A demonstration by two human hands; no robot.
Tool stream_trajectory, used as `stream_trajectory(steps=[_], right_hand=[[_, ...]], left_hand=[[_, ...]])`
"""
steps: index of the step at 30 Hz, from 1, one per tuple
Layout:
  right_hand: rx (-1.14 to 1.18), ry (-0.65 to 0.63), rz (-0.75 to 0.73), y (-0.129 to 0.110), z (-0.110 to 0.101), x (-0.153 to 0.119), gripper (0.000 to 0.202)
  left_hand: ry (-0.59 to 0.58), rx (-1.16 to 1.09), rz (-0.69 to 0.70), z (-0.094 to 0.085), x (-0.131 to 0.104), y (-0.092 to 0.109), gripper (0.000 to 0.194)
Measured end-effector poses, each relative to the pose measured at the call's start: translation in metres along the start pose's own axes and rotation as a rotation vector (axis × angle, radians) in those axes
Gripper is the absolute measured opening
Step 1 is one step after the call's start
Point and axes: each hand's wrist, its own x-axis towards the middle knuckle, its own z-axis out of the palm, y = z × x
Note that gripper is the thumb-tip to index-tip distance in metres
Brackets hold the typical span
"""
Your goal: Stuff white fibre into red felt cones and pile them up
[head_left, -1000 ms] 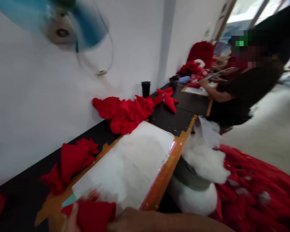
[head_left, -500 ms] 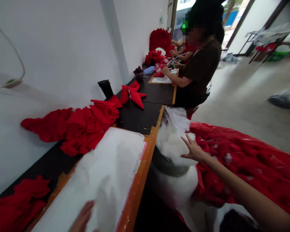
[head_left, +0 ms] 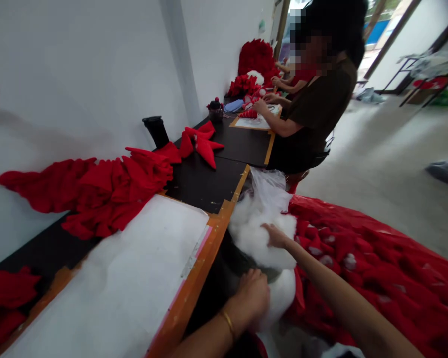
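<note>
**The right hand (head_left: 277, 236) is touching the white stuffing (head_left: 254, 242) beside the table**

In the head view, the stuffing is lying in a loose heap around the right fingertips and to their left; it is showing no clear long axis. The right hand is being the nearer one. Its fingers are pointing into the fluff, but I cannot tell whether they are pinching some. The left hand (head_left: 254, 293) is hanging lower, near a dark green band (head_left: 273, 275) under the heap; its fingers are curling, and the tips are not showing, so I cannot tell its hold.

On the left, the dark table (head_left: 203, 186) is carrying a white sheet (head_left: 160, 248) and crumpled red cloth (head_left: 108, 194). On the right, red plastic (head_left: 362, 216) is enclosing many red pieces (head_left: 362, 288). Farther ahead, a co-worker (head_left: 321, 99) is bending over the work surface.
</note>
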Motion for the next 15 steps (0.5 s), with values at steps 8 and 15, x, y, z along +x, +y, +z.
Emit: stream_trajectory(steps=[8, 15], right_hand=[[-0.097, -0.246, 0.121, 0.004, 0.026, 0.002, 0.040], [-0.061, -0.217, 0.070, -0.009, 0.043, -0.017, 0.045]], left_hand=[[0.153, -0.091, -0.097, 0.025, 0.047, -0.051, 0.012], [0.035, 0.037, -0.175, 0.019, 0.052, -0.071, 0.016]])
